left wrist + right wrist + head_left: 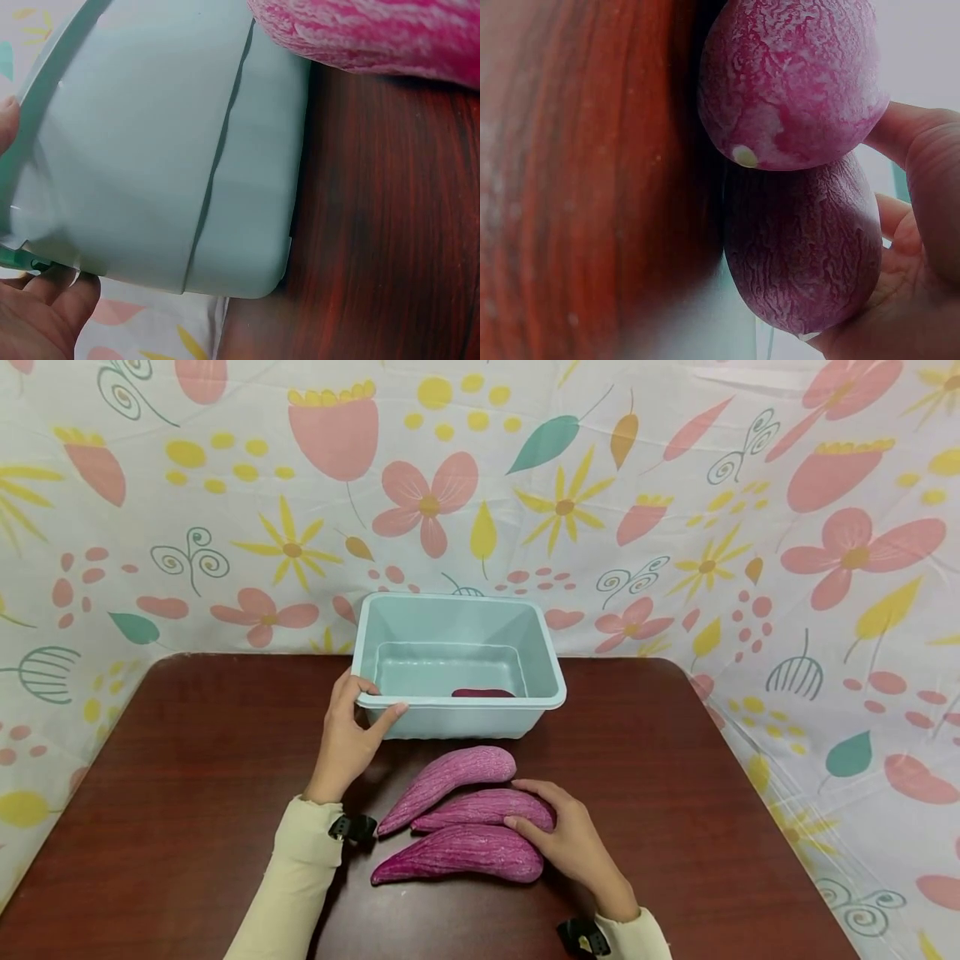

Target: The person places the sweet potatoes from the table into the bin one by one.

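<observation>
A white cloth (pixel 285 443) printed with pink, yellow and teal flowers and leaves hangs behind and at both sides of the dark reddish-brown wooden surface (pixel 187 777). At the left, a cream sleeve (pixel 281 885) reaches in, with a black strap (pixel 352 828) at the wrist. The left hand's grip (pixel 347 739) is closed on the rim of a pale blue-green tub (pixel 450 722) at its near left corner, thumb over the front edge and fingers over the left side. The tub rests on the surface close to its far edge. Inside, near the front wall, lies a dark red thing (pixel 483 693); it seems rounded, but the wall hides most of it.

In front of the tub three striped purple eggplants lie one nearer than the next, narrow ends to the left, blunt ends to the right: the far eggplant (pixel 450 783) just before the tub, the middle eggplant (pixel 480 807) and the near eggplant (pixel 465 853). The right hand's grip (pixel 566 835) is curled round the blunt end of the middle eggplant, fingers on its far side and thumb on the near side. Beyond that wrist come a black band (pixel 583 937) and the right cream sleeve (pixel 641 939).
</observation>
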`<state>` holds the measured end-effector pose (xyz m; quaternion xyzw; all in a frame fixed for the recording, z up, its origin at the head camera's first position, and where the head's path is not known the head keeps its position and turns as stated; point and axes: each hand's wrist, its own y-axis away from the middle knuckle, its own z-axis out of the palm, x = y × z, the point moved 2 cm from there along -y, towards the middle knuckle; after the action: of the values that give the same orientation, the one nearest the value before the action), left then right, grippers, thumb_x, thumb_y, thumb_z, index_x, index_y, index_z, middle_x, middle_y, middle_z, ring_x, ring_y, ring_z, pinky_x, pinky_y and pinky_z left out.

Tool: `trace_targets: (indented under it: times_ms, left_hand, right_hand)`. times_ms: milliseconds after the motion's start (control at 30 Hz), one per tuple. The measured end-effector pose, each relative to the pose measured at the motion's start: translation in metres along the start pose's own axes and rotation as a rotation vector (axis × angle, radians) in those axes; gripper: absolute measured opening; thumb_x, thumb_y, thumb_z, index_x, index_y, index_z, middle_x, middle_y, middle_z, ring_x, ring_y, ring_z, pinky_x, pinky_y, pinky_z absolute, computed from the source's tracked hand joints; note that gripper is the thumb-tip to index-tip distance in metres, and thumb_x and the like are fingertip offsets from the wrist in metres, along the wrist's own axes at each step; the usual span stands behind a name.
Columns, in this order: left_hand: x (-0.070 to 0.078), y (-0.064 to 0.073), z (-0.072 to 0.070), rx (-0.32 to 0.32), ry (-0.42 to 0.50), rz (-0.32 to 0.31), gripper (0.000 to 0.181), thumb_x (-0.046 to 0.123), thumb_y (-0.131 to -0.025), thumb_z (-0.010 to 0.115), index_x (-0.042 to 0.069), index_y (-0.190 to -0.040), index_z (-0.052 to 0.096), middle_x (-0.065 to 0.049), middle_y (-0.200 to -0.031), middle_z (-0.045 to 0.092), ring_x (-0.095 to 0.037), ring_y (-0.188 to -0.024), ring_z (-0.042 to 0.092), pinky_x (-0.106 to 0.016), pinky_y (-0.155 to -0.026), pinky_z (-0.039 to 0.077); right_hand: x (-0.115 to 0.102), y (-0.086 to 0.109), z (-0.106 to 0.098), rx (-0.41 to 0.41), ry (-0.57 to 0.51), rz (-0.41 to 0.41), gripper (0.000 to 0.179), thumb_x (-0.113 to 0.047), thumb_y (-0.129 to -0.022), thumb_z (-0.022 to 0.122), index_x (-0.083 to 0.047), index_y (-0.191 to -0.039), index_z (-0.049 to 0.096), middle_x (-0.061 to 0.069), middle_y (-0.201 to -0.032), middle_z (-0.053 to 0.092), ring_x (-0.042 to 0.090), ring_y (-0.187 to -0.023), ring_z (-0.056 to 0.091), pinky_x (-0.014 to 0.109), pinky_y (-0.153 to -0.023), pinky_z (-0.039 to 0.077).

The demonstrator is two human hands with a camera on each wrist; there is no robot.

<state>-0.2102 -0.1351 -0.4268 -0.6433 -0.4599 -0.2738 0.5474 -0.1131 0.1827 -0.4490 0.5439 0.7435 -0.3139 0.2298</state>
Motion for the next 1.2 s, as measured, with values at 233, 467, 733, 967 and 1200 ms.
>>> trace_targets:
  times_ms: [233, 467, 733, 967, 1200]
  left_hand:
    - [0.001, 0.0, 0.0012, 0.012, 0.019, -0.006, 0.035, 0.011, -0.089, 0.081, 0.004, -0.105, 0.05, -0.019, -0.158, 0.034, -0.033, -0.129, 0.044, -0.051, -0.086, 0.04]
    - [0.0021, 0.0005, 0.0004, 0.009, 0.012, -0.011, 0.035, 0.015, -0.09, 0.081, 0.006, -0.104, 0.05, -0.014, -0.159, 0.035, -0.03, -0.127, 0.045, -0.05, -0.085, 0.04]
    - [0.0005, -0.0003, 0.0002, 0.009, 0.015, 0.001, 0.032, 0.018, -0.092, 0.079, 0.007, -0.103, 0.05, -0.014, -0.157, 0.036, -0.028, -0.125, 0.046, -0.048, -0.083, 0.041]
    - [0.0013, -0.0004, 0.0002, 0.007, 0.01, 0.003, 0.033, 0.018, -0.092, 0.079, 0.007, -0.104, 0.051, -0.016, -0.159, 0.035, -0.028, -0.123, 0.046, -0.049, -0.081, 0.041]
    - [0.0013, -0.0003, -0.0006, 0.007, -0.012, 0.006, 0.036, 0.018, -0.091, 0.08, 0.006, -0.106, 0.049, -0.02, -0.158, 0.034, -0.027, -0.12, 0.047, -0.05, -0.079, 0.041]
  right_hand:
    - [0.0019, 0.0003, 0.0003, -0.027, -0.003, 0.024, 0.044, -0.026, -0.087, 0.084, -0.014, -0.127, 0.069, -0.004, -0.124, 0.07, 0.018, -0.114, 0.065, 0.045, -0.095, 0.052]
    - [0.0022, 0.0005, 0.0003, -0.035, -0.026, 0.029, 0.043, -0.028, -0.089, 0.082, -0.013, -0.127, 0.069, -0.006, -0.122, 0.07, 0.016, -0.113, 0.065, 0.043, -0.096, 0.052]
    - [0.0007, 0.0004, 0.0002, -0.027, -0.015, 0.037, 0.042, -0.026, -0.087, 0.084, -0.013, -0.125, 0.07, -0.007, -0.12, 0.07, 0.014, -0.112, 0.065, 0.042, -0.096, 0.052]
    - [-0.002, -0.0001, -0.0005, -0.029, -0.028, 0.043, 0.041, -0.027, -0.087, 0.083, -0.014, -0.124, 0.071, -0.008, -0.12, 0.07, 0.012, -0.111, 0.065, 0.04, -0.095, 0.052]
    - [-0.0056, -0.0003, -0.0023, -0.017, -0.027, 0.024, 0.04, -0.027, -0.087, 0.084, -0.015, -0.123, 0.071, -0.009, -0.119, 0.07, 0.011, -0.11, 0.065, 0.039, -0.094, 0.052]
